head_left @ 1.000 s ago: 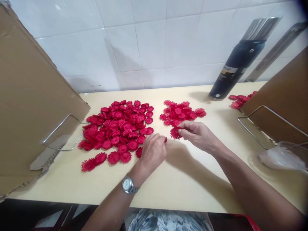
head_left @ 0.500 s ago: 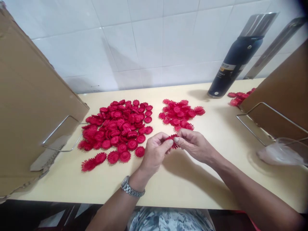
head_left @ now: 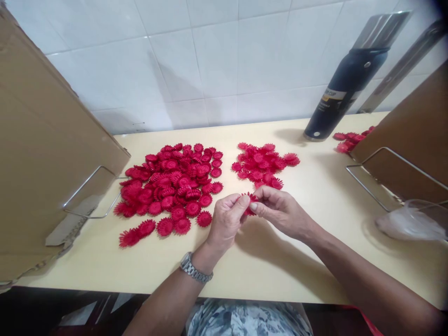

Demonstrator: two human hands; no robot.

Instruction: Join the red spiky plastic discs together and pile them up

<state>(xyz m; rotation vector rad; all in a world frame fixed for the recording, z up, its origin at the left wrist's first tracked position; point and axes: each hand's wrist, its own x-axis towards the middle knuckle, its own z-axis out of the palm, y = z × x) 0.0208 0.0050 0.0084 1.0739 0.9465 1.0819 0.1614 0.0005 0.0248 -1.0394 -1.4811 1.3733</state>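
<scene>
Both hands have been brought together above the worktop's middle since the earlier frame: the left hand (head_left: 227, 219) and right hand (head_left: 280, 211) are pinched shut on one red flower piece (head_left: 249, 201). If the pinch slackens, it could be dropped among the small pile (head_left: 263, 164) just behind.
</scene>
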